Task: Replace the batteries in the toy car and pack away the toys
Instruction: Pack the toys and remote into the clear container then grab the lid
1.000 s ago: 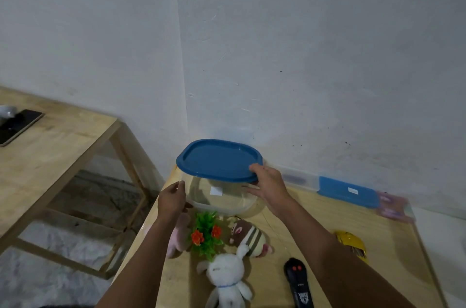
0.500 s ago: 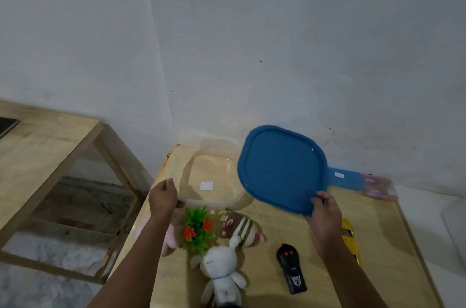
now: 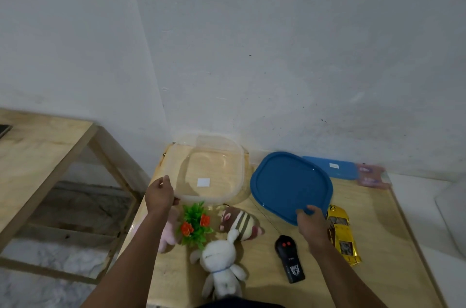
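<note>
A clear plastic container (image 3: pixel 237 156) stands open at the back left of the wooden table, and my left hand (image 3: pixel 160 194) grips its near left rim. My right hand (image 3: pixel 309 222) holds the blue lid (image 3: pixel 287 184) by its near edge, low over the table to the right of the container. The yellow toy car (image 3: pixel 343 233) lies just right of that hand. A black remote control (image 3: pixel 290 261) lies in front of it. A white rabbit plush (image 3: pixel 222 265), a brown striped plush (image 3: pixel 238 222), a green plastic plant with red flowers (image 3: pixel 195 224) and a pink plush (image 3: pixel 169 234) lie in front of the container.
A second blue-lidded box (image 3: pixel 332 169) and a pink packet (image 3: pixel 370 176) rest against the wall at the back right. Another wooden table (image 3: pixel 37 156) stands to the left across a gap. A white object (image 3: pixel 454 212) sits at the far right.
My right hand has lifted the blue lid off the container, swung it to the right and lowered it nearly flat towards the table. My left hand has stayed on the container's rim.
</note>
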A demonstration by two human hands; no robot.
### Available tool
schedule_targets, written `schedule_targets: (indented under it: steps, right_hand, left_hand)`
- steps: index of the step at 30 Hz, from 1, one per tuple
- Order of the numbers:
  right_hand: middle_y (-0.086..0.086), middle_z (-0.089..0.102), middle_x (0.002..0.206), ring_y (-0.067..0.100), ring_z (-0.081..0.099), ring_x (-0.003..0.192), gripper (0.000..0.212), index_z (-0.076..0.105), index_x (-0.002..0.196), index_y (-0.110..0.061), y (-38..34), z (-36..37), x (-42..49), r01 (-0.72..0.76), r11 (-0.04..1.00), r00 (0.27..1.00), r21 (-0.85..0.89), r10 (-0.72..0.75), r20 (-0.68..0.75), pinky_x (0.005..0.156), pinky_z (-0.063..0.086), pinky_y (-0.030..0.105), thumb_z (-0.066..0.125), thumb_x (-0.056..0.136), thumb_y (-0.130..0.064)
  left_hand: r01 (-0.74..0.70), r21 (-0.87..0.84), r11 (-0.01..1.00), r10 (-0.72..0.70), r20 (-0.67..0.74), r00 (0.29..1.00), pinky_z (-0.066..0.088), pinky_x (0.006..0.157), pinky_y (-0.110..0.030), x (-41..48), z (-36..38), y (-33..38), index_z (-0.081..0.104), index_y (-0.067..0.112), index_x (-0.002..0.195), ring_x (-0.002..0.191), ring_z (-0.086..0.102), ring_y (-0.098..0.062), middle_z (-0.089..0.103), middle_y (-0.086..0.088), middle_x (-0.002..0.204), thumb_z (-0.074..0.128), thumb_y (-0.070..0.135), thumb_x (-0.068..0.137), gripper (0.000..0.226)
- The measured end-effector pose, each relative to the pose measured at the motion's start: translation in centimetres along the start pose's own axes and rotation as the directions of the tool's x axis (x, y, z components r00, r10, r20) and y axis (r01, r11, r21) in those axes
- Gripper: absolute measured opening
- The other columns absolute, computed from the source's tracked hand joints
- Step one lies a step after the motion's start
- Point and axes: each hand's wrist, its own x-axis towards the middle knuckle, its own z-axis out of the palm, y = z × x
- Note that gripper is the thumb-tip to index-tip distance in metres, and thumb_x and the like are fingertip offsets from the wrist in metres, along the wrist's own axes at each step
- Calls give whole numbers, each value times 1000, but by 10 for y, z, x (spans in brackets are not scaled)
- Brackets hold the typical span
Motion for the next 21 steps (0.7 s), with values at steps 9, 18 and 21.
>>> schedule_targets:
  steps: [9,18,21]
  right_hand:
    - [16,37,143,33,49,121,66,38,142,-13,9,-14,-18,170,855,985,-490,-130,114,91,44,38,60,87,-41]
    - [9,51,120,27,54,110,69,37,126,-21,36,-2,-42,281,516,957,-809,-83,279,85,50,36,61,74,-60]
    - [10,54,116,26,57,105,57,40,125,-18,40,2,-45,298,518,954,-802,-135,268,81,50,34,62,81,-48]
  left_hand:
    - [-113,106,988,115,-9,993,50,90,-45,-16,-19,-6,52,14,133,107,59,-29,60,-12,122,53,52,92,56]
    - [-212,421,882,211,50,976,42,101,-51,-36,-42,-41,49,18,137,123,51,-34,55,-16,135,45,61,80,72]
    - [-171,620,766,141,97,985,20,111,-56,-45,-45,-50,42,30,141,139,30,-35,42,-9,148,47,59,79,69]
